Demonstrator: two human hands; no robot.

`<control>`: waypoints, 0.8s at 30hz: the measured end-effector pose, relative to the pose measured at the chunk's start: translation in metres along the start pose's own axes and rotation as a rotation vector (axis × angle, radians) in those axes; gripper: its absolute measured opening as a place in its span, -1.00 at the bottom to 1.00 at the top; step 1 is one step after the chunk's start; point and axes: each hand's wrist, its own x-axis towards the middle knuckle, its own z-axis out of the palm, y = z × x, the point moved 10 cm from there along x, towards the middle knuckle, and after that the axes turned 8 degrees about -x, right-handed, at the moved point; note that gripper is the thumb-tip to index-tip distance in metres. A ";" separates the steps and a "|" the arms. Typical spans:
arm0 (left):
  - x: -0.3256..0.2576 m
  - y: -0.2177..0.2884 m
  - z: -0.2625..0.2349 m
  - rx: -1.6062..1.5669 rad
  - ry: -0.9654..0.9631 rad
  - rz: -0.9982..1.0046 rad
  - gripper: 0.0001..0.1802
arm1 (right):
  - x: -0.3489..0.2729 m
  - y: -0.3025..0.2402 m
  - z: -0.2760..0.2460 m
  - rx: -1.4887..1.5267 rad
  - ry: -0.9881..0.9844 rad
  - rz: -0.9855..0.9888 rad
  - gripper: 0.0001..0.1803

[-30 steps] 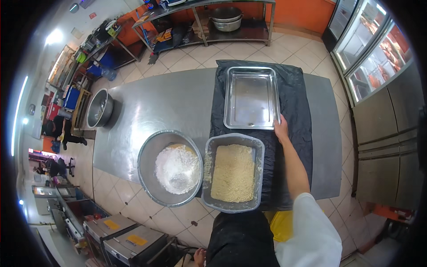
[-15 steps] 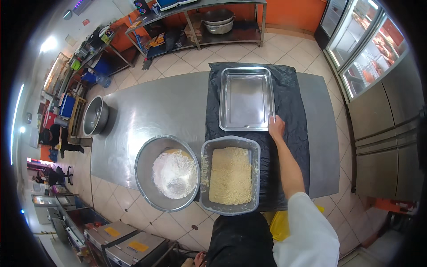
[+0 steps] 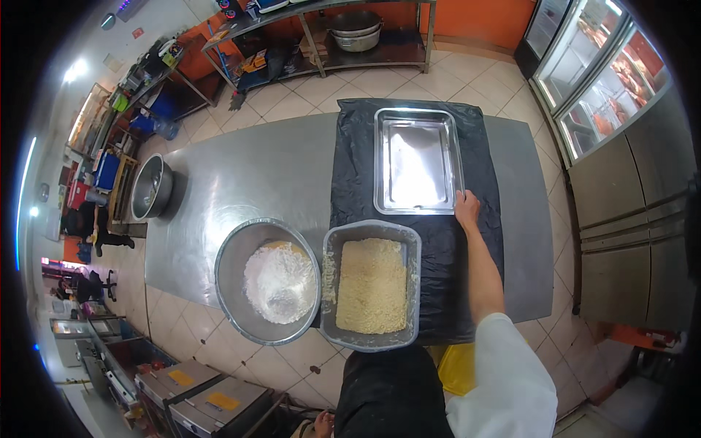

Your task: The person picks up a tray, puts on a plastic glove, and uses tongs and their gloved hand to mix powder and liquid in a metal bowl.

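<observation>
My right hand [image 3: 467,209] rests at the near right corner of an empty shiny steel tray [image 3: 417,160], touching its rim. The tray lies on a black plastic sheet [image 3: 449,255] spread over a steel table [image 3: 255,175]. Nearer to me on the sheet stands a grey tub [image 3: 372,285] full of pale breadcrumbs. Left of it is a round steel bowl [image 3: 267,282] holding white flour. My left hand is out of view.
An empty steel bowl [image 3: 151,187] sits at the table's far left end. Glass-door fridges [image 3: 599,73] stand at the right. A steel rack with a large pot [image 3: 355,31] lines the back wall. Steel units [image 3: 197,398] are at the lower left.
My right hand has stayed at the tray's near right corner. The view has shifted slightly; the tray, tub and bowl keep their places.
</observation>
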 end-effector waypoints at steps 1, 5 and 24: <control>-0.001 -0.002 0.001 -0.002 0.005 0.000 -0.62 | 0.001 0.000 0.001 0.000 -0.002 0.000 -0.57; -0.011 -0.014 -0.001 -0.010 0.037 -0.013 -0.62 | 0.003 -0.006 -0.002 -0.051 -0.021 -0.010 -0.57; -0.044 -0.032 -0.003 0.024 0.166 0.019 -0.59 | 0.050 0.079 0.016 -0.136 -0.126 -0.500 -0.53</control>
